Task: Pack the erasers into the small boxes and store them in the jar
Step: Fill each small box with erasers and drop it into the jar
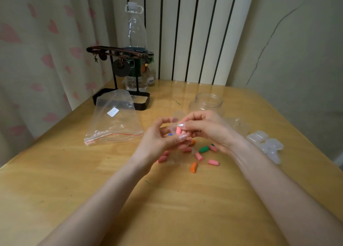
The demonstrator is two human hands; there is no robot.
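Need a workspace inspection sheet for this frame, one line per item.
Surface: wooden table, glossy.
Job's things: pink eraser at the open box; loose erasers on the table; spare boxes at right; jar open.
Clutter: zip bag, jewellery stand, bottle.
Grippers: left hand holds the box; right hand pinches the pink eraser.
Cables: thin line on the wall, cable or crack, cannot tell.
Surroundings: radiator, curtain.
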